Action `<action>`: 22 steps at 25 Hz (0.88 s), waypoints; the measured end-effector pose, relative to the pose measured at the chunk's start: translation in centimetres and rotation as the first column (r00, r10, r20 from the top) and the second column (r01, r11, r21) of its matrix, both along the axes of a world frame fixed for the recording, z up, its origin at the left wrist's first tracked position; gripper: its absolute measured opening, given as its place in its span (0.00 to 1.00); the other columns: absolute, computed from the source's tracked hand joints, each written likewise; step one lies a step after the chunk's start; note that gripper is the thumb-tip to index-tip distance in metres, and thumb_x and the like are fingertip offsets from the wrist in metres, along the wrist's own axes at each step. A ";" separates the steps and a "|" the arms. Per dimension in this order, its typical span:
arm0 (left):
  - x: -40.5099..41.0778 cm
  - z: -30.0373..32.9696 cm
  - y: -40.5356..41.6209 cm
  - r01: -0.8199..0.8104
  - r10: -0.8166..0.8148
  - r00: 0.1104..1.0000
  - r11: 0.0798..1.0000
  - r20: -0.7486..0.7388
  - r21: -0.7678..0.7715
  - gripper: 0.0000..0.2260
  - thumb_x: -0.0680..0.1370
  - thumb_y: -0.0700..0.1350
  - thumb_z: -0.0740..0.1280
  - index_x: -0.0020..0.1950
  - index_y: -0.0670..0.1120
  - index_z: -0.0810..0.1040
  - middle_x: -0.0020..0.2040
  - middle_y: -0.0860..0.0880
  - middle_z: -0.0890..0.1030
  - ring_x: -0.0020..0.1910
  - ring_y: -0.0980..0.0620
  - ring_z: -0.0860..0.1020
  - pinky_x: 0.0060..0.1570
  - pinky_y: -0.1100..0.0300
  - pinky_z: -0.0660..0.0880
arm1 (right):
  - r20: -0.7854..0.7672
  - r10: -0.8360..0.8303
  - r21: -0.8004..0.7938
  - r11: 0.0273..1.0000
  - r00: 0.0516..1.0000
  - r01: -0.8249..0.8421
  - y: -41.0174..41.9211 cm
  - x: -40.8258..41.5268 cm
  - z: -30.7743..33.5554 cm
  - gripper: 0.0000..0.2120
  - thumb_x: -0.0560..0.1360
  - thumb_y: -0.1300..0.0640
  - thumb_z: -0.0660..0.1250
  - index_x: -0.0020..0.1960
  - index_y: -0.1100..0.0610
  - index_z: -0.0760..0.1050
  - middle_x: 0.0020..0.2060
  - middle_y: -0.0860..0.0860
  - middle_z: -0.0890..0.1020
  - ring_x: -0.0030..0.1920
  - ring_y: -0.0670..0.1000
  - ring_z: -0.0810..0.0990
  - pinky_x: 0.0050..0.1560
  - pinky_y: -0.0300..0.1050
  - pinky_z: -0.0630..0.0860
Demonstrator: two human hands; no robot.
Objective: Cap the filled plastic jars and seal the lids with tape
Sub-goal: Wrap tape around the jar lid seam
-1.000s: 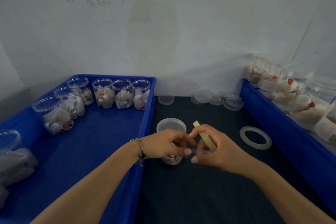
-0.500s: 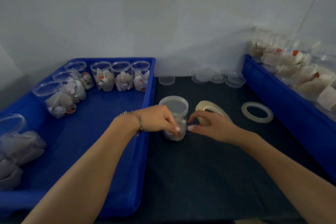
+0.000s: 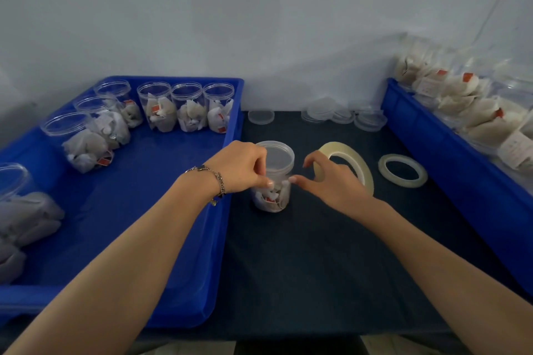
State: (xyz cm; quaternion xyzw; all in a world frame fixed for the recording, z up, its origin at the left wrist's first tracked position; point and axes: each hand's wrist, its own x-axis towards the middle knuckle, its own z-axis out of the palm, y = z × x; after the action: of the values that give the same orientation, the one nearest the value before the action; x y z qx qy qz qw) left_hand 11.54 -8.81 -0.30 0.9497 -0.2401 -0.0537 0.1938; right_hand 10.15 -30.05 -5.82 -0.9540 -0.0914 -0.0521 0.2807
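Note:
A capped clear plastic jar (image 3: 274,196) filled with white sachets stands on the dark mat between my hands. My left hand (image 3: 242,166) rests against the jar's left side, thumb and fingers pinched just under the frosted lid (image 3: 278,154). My right hand (image 3: 331,181) holds a roll of clear tape (image 3: 354,163) upright right of the jar, its thumb tip close to the jar wall. Any tape strand between roll and jar is too faint to make out.
A blue tray (image 3: 227,181) on the left holds several open filled jars (image 3: 187,108). A second tape roll (image 3: 402,170) lies flat to the right. Loose lids (image 3: 343,117) sit near the wall. A blue bin (image 3: 438,150) at right holds more jars.
Both hands dropped from holding the tape in front of the jar to the jar's sides, under the lid. The roll has turned from edge-on to showing its ring.

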 end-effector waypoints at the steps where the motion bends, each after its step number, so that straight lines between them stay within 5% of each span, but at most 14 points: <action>1: 0.1 -0.1 0.0 -0.019 0.019 1.000 1.000 0.025 0.019 0.10 0.71 0.50 0.74 0.36 0.51 0.73 0.37 0.55 0.76 0.38 0.57 0.75 0.39 0.63 0.73 | 0.013 0.001 -0.013 1.000 1.000 0.000 0.0 0.2 0.1 0.25 0.61 0.23 0.56 0.47 0.40 0.61 0.26 0.47 0.75 0.25 0.44 0.75 0.24 0.38 0.66; 16: 1.0 -1.0 0.1 -0.074 0.071 0.995 0.996 0.070 0.042 0.11 0.71 0.53 0.73 0.35 0.54 0.72 0.36 0.56 0.77 0.37 0.59 0.76 0.39 0.64 0.74 | 0.021 0.015 -0.056 0.998 1.000 -0.014 0.1 1.9 -0.4 0.25 0.69 0.33 0.65 0.62 0.40 0.64 0.31 0.46 0.76 0.31 0.43 0.76 0.28 0.39 0.71; 22: 1.2 -1.2 0.1 -0.105 0.100 0.994 0.988 0.054 0.109 0.13 0.70 0.56 0.72 0.36 0.55 0.69 0.37 0.55 0.76 0.37 0.59 0.75 0.36 0.65 0.70 | 0.061 0.119 -0.088 0.990 0.991 -0.114 -0.1 2.3 -0.4 0.34 0.73 0.37 0.64 0.72 0.34 0.49 0.36 0.43 0.77 0.36 0.41 0.78 0.39 0.41 0.77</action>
State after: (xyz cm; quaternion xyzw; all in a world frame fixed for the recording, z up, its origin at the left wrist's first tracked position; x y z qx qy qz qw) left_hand 12.77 -8.68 -1.50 0.9712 -0.1921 -0.0342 0.1370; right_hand 12.44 -30.18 -6.20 -0.9559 -0.1583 -0.0631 0.2393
